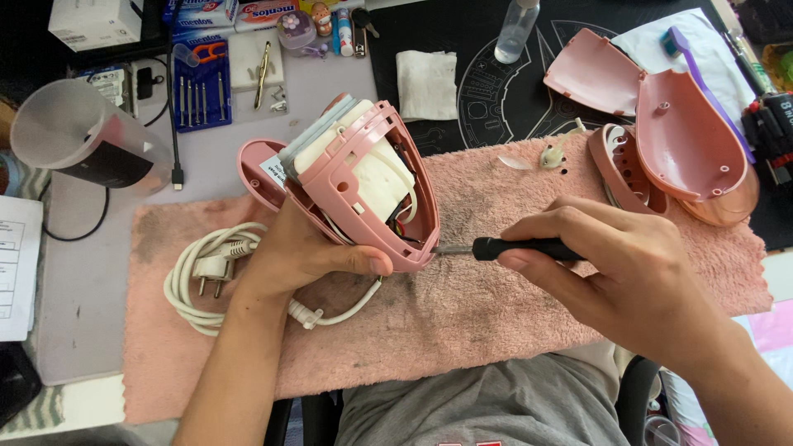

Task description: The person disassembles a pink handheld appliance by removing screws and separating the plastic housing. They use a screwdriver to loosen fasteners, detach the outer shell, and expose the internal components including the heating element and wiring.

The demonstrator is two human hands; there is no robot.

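Head cam, looking down: the left hand [301, 248] has its fingers clamped around the opened pink appliance body [363, 182], tipped on its side over the pink towel [462, 314] on the bench [74, 314]. The right hand [611, 264] has its fingers wrapped tight on a black-handled screwdriver [512, 248], tip touching the body's lower rim just beside the left thumb. The white power cord and plug [211, 268] sit just left of the left fingers. Beyond the right fingers lie the loose pink shell halves [661, 116]. Further back: a folded white tissue [425, 83], a small screwdriver set [201, 95], and a clear jug [74, 140] well off to the left.
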